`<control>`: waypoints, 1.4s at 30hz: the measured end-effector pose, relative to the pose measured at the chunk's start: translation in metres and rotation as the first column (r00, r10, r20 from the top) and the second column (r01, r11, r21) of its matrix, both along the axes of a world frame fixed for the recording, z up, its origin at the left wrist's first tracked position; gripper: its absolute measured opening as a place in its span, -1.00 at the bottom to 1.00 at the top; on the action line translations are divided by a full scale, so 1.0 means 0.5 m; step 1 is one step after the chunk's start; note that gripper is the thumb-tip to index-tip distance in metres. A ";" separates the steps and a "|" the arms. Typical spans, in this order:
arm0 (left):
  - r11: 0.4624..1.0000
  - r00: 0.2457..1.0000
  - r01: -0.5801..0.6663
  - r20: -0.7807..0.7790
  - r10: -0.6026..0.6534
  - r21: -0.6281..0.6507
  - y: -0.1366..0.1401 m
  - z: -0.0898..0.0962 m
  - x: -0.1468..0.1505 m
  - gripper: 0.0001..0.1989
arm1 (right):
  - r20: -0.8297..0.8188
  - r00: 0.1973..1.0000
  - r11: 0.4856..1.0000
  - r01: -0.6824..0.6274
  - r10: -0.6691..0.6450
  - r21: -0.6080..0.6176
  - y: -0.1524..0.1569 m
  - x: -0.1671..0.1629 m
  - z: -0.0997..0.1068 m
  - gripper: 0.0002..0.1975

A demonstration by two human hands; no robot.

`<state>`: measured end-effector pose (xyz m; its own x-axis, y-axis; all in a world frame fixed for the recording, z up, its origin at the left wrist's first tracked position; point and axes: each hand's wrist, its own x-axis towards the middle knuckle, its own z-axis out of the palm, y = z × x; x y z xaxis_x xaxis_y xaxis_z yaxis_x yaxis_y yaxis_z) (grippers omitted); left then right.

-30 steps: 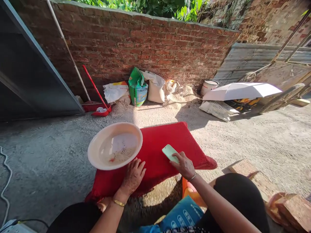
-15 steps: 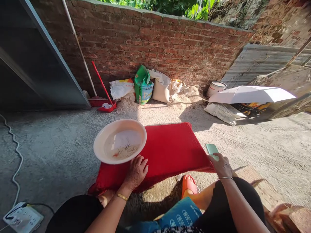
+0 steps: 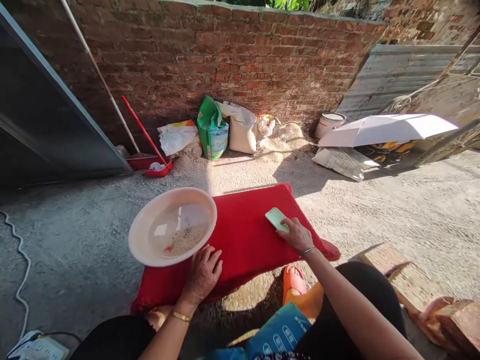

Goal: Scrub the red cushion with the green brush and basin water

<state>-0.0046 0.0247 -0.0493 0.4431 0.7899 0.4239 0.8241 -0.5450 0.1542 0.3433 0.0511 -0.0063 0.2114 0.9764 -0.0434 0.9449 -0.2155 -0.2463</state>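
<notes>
A light green phone is gripped at its near end by my right hand, over the right part of the red cloth. The cloth covers a low table in front of my knees. My left hand rests with its fingers apart on the cloth, by the near rim of a pale pink basin. Whether its fingertips touch the basin I cannot tell. Inside the basin are water, small pale grains and a small red thing that is too blurred to name.
Along the brick wall stand a green bag, a white sack and a white bucket. A red dustpan is at the left. A white umbrella lies right; a power strip sits at lower left.
My right hand has carried the phone leftward, from beyond the cloth's right edge to over the red cloth. My left hand stays beside the basin. The view has shifted slightly.
</notes>
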 end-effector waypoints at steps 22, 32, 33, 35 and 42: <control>1.000 1.000 0.015 0.020 -0.015 0.003 0.004 -0.004 0.001 -0.73 | -0.033 0.948 0.933 -0.306 0.318 0.187 -0.197 -0.189 -0.032 -0.69; 0.999 0.999 0.032 0.017 -0.031 -0.027 -0.004 0.009 0.007 -0.75 | 0.173 0.877 0.883 0.465 -0.448 -0.069 -0.230 0.131 0.056 -0.49; 0.999 0.999 0.035 0.019 -0.034 -0.031 -0.005 0.014 0.006 -0.76 | 0.153 0.891 0.895 0.441 -0.428 -0.065 -0.229 0.115 0.058 -0.48; 0.998 0.999 0.040 0.018 -0.040 -0.038 -0.008 0.024 0.000 -0.76 | 0.093 0.940 0.942 0.334 -0.329 -0.044 -0.226 0.058 0.055 -0.51; 0.994 0.989 0.080 0.121 -0.088 0.068 -0.045 0.077 -0.049 -0.70 | 0.004 0.952 0.949 -0.307 0.307 0.071 -0.210 -0.243 0.024 -0.65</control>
<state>-0.0290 0.0022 -0.0109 0.4478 0.7224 0.5269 0.7519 -0.6231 0.2153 0.2219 -0.0540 0.0057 -0.0992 0.9947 0.0264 0.9609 0.1027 -0.2573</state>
